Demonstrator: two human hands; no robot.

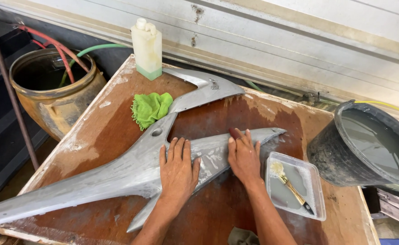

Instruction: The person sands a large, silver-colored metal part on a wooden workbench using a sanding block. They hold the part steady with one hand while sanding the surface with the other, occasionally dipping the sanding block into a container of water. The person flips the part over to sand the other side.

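A long grey forked panel [131, 168], like a vehicle body fairing, lies flat on a wet brown wooden board [95, 131]. My left hand [177, 169] rests palm-down on the panel's middle with fingers together. My right hand [243, 156] presses on the panel's right arm, fingers curled over something small and reddish-brown that is mostly hidden. The panel surface near both hands looks wet and scuffed.
A green cloth [150, 108] and a white plastic bottle [147, 48] sit at the board's far side. A clear tray [295, 190] with cloudy water and a brush lies right of my right hand. A black bucket [344, 159] of water stands right; a brown clay jar [54, 90] with hoses left.
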